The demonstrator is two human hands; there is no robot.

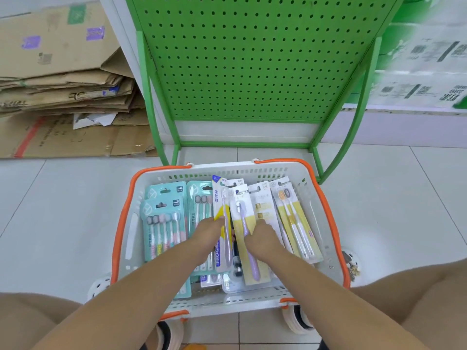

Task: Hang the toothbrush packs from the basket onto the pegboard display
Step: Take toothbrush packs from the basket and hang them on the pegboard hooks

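In the white plastic basket with orange rim (326, 205), the left hand (207, 236) pinches a narrow white-and-yellow toothbrush pack (220, 210) — long axis toward the green perforated pegboard (252, 59) straight ahead; the right hand (262, 238) grips a yellow-and-white pack with a purple brush (246, 269).

The tall white-and-yellow toothbrush pack (219, 223) standing near the middle of the white plastic basket with orange rim (326, 210) bears the vertical Chinese characters 柔丝净 on its upper part and, lower down on a blue strip, the Latin letters "FROG" followed by characters too small to make out. The packs towards the basket's right edge carry small Chinese print at their tops, which is too blurred to read. The flattened brown cardboard boxes (63, 97) and the green-and-white cartons (427, 72) show labels, codes and characters that are illegible.
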